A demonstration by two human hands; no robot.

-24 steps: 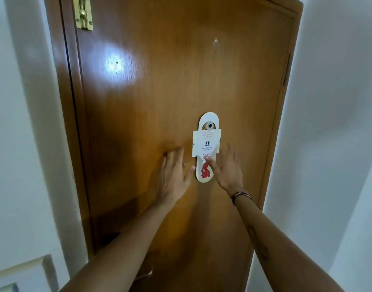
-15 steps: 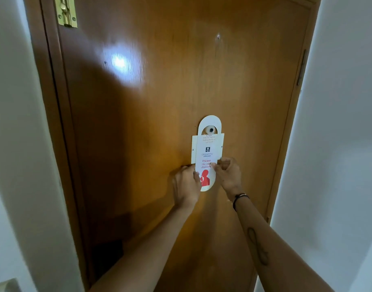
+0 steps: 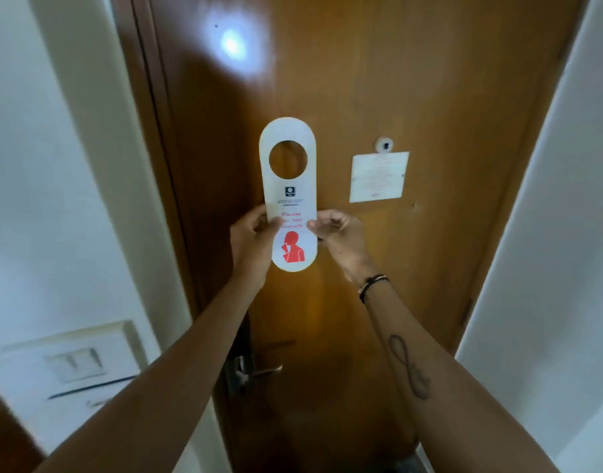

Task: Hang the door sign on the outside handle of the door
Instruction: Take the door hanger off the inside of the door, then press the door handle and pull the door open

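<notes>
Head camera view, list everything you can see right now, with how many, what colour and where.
door sign: one, white with red print, held up in front of the door
door: one, brown wood, centre
peephole: one, silver, right of the sign
notice card: one, white, just below the peephole
door handle: one, dark metal, low on the door's left edge
switch plate: one, white, left wall, lower left
walls: two, white, either side
wristband: one, dark, right wrist
left hand: one, grip on the sign's left edge
right hand: one, grip on the sign's right edge
</notes>
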